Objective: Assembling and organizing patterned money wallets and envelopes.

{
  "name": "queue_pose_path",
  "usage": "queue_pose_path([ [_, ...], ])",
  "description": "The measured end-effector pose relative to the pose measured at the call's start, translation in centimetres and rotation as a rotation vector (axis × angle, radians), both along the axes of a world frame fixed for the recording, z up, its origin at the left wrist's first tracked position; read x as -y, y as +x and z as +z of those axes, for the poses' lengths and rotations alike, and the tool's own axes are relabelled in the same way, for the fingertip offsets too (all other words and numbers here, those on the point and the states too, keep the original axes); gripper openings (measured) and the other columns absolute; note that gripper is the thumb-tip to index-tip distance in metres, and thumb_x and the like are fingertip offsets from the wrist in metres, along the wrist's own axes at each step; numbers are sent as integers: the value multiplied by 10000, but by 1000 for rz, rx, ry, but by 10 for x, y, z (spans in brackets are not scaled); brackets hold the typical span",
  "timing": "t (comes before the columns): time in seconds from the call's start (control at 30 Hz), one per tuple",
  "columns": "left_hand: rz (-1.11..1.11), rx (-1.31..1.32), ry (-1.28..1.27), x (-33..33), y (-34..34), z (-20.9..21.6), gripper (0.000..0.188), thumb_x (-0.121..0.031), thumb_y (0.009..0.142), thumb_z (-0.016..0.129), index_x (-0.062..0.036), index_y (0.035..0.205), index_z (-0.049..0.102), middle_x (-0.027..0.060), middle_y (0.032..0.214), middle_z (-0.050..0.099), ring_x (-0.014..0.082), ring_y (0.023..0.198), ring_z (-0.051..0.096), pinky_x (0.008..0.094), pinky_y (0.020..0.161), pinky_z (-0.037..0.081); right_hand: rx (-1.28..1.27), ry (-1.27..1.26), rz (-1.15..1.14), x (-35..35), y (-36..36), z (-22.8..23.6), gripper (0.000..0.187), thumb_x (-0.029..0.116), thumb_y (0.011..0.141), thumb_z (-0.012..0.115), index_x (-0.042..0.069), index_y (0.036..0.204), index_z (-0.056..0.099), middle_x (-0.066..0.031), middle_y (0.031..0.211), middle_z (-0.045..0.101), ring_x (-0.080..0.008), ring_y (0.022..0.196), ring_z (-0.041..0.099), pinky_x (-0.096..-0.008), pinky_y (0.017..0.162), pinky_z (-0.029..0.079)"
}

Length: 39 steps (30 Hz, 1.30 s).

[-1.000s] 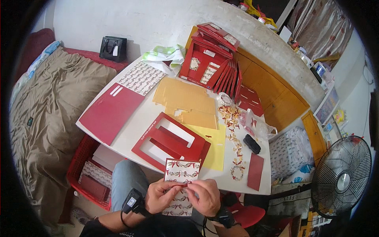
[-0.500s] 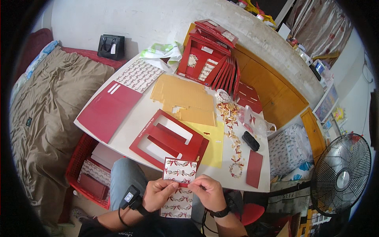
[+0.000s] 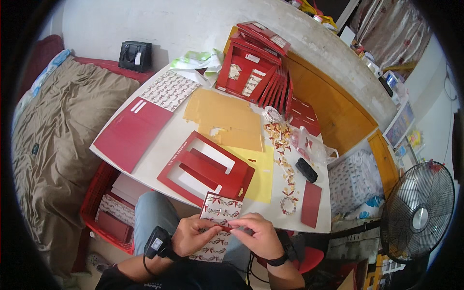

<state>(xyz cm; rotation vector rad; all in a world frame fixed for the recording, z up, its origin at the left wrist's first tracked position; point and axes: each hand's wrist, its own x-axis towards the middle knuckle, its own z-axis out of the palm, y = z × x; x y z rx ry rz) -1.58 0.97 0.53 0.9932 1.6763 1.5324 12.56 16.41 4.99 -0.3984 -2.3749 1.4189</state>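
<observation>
Low over my lap, in front of the table edge, I hold a patterned card folder (image 3: 221,207) with garland and red-bow print on white. A dark red fold crosses its middle. My left hand (image 3: 192,237) pinches the fold from the left, thumb in front. From the right, my right hand (image 3: 260,236) pinches the same fold, its fingertips close to the left ones. The upper panel leans up toward a red window-cut cardboard package (image 3: 203,170) on the table. Part of the lower panel is hidden behind my hands.
Tan cardboard (image 3: 224,118) and a yellow sheet (image 3: 261,179) lie on the white table (image 3: 145,166). A stack of red packages (image 3: 246,72) stands at the back. Small scattered cut-outs (image 3: 285,169) and a black object (image 3: 306,170) are on the right. A fan (image 3: 418,217) stands farther right.
The folder has tilted, its top shifting right and its lower end left. My right hand has moved slightly right and its fingers have stretched along the fold.
</observation>
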Motion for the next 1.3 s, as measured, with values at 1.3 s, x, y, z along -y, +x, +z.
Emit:
queue_pose_path([
  [1.3, -154, 259, 120, 3, 12, -4, 216, -107, 844, 715, -3, 1033, 706, 135, 1025, 678, 179, 964, 644, 293, 838, 499, -133, 630, 29, 13, 19, -19, 338, 42, 719, 752, 62, 1046, 667, -59, 1023, 637, -242, 911, 596, -380, 817, 467],
])
